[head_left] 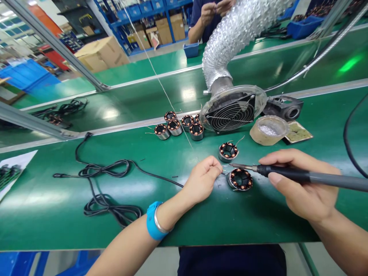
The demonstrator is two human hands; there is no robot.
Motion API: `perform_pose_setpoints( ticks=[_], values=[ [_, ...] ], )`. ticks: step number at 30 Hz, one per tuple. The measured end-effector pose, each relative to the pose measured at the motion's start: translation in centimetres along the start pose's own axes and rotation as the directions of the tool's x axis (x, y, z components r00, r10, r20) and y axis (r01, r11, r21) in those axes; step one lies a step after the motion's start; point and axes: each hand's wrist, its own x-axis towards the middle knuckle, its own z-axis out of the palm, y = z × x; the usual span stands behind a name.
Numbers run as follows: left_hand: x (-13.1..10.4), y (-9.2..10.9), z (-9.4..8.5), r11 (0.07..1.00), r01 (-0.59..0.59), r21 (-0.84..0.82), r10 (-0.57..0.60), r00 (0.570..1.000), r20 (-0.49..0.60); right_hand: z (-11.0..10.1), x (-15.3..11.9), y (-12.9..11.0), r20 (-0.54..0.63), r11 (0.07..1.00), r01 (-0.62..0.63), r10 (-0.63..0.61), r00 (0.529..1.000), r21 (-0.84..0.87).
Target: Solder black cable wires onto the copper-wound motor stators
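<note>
My right hand (307, 188) grips a soldering iron (283, 173) like a pen, its tip pointing left, close to the fingertips of my left hand (202, 178). My left hand is closed in a pinch on thin wire ends that poke out towards the iron's tip. Just below the tip, a motor stator (240, 179) with copper windings rests on the bench. Behind it stands a second stator (228, 151) with a loose lead sticking up. A black cable (155, 179) runs under my left forearm, where its end is hidden.
Several more stators (174, 127) stand by the back rail. A fume extractor fan (231, 113) with a silver duct (224, 50) is at the back, beside a round tub (268, 130) and a sponge tray (297, 133). Coiled cable (106, 209) lies left. A co-worker's hands (212, 11) show opposite.
</note>
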Motion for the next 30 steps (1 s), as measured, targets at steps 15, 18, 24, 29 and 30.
perform_pose_setpoints(
  ticks=[15,18,24,29,30],
  values=[
    [-0.2,0.0,-0.2,0.999,-0.016,0.035,0.015,1.0,0.008,0.3,-0.1,0.2,0.011,1.0,-0.004,0.004,1.0,-0.01],
    [-0.2,0.0,-0.2,0.999,-0.024,0.039,0.024,1.0,0.015,0.3,-0.3,0.0,0.015,1.0,0.005,-0.005,1.0,-0.002],
    [-0.1,-0.1,-0.1,0.998,-0.027,0.053,0.026,1.0,0.016,0.6,-0.7,-0.6,0.048,0.999,0.021,-0.024,0.999,0.049],
    [-0.1,0.1,-0.1,0.999,-0.012,0.048,0.012,1.0,0.015,0.9,-1.0,-0.9,0.057,0.994,0.101,-0.103,0.993,0.039],
    [-0.1,0.2,-0.1,0.999,-0.009,0.047,0.009,1.0,0.014,1.0,-1.0,-0.9,0.057,0.992,0.12,-0.121,0.991,0.027]
  ],
)
